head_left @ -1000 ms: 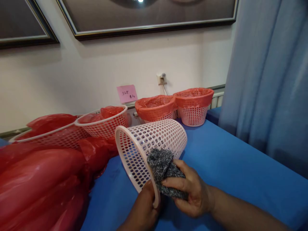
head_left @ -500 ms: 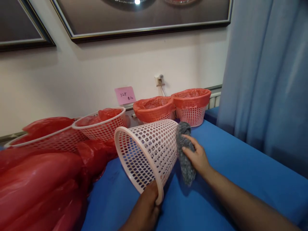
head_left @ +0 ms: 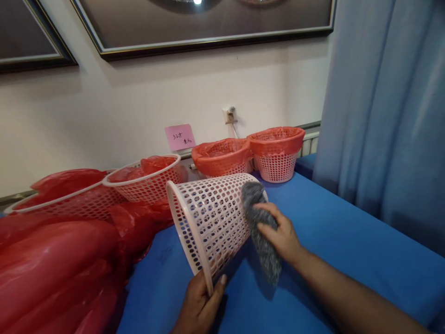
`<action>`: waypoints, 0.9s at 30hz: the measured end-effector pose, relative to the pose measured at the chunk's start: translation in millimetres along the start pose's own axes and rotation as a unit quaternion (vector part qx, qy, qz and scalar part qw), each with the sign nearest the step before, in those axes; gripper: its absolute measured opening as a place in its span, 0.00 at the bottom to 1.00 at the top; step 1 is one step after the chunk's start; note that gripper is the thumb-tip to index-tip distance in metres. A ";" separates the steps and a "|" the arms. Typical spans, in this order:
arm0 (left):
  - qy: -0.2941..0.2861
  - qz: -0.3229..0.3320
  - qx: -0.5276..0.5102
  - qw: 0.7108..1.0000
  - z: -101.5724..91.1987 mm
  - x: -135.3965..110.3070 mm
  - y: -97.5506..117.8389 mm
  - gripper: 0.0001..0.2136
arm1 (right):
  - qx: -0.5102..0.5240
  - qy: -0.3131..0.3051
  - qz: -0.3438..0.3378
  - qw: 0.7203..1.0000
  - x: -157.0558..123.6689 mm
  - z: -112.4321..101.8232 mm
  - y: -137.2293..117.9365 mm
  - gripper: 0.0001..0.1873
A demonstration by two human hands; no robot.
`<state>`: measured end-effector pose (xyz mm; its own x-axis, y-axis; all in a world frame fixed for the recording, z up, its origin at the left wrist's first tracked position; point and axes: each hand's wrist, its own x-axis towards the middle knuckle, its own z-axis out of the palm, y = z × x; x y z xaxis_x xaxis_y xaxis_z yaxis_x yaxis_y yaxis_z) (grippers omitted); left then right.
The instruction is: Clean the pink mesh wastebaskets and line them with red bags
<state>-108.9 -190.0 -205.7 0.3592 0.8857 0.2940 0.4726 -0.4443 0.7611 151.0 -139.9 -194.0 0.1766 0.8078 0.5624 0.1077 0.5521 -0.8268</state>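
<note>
A pale pink perforated plastic wastebasket (head_left: 212, 213) is tipped on its side above the blue surface, its wide mouth facing left. My left hand (head_left: 200, 299) is closed on the rim at the lower front, thumb outside. In my right hand (head_left: 280, 232) is a grey fuzzy cloth (head_left: 259, 232), pressed against the basket's side near its base. The cloth's lower end hangs down toward the blue surface. Part of the base is hidden behind cloth and hand.
Two baskets lined with red bags, a nearer one (head_left: 222, 157) and a right one (head_left: 276, 160), stand by the wall. Left are a white-rimmed basket (head_left: 153, 185) and a heap of red plastic bags (head_left: 59, 269). A blue curtain (head_left: 378, 116) hangs right of the blue table surface (head_left: 347, 250).
The cloth and my right hand have moved slightly left, further onto the basket's side. The basket has turned so less of its inside shows, and my left thumb now shows outside the rim.
</note>
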 end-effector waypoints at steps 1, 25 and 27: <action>-0.008 0.002 0.005 1.000 -0.4 1.2 0.6 0.20 | 0.016 0.046 0.060 0.997 7.4 -3.8 7.0 0.22; 0.008 0.012 0.011 1.000 -2.5 5.2 -0.1 0.19 | -0.035 0.053 0.044 0.997 9.3 -3.2 9.0 0.24; -0.019 0.034 0.038 0.999 -1.7 8.0 1.0 0.19 | -0.009 0.117 0.128 0.985 19.9 -8.5 19.4 0.31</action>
<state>-106.8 -183.1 -201.6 0.4220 0.8478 0.3212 0.5055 -0.5141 0.6930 165.0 -114.9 -199.0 0.4204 0.8490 0.3201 0.0476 0.3316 -0.9422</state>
